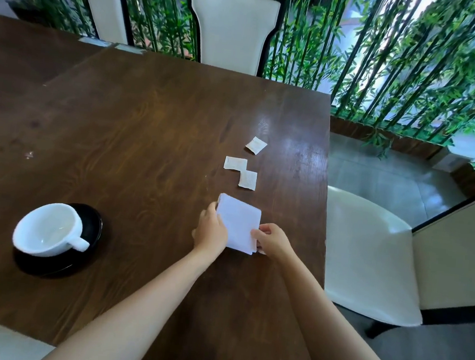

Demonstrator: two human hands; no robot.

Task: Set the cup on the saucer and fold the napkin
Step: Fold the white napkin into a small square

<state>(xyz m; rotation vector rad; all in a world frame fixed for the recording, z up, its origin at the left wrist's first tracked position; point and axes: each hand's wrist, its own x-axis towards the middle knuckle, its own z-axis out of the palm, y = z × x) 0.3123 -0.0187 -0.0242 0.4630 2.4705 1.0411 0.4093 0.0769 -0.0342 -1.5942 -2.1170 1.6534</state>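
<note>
A white cup (46, 229) stands upright on a black saucer (94, 222) at the left of the dark wooden table (137, 131), its handle pointing right. A white napkin (238, 223), folded into a small rectangle, lies near the table's right edge. My left hand (212, 229) rests against the napkin's left edge, fingers on it. My right hand (272, 240) pinches the napkin's near right corner between thumb and fingers.
Three small white paper packets (256, 145) (235, 163) (248, 179) lie just beyond the napkin. A white chair (232, 24) stands at the far side, another white chair (367, 254) at the right. Bamboo plants line the window behind.
</note>
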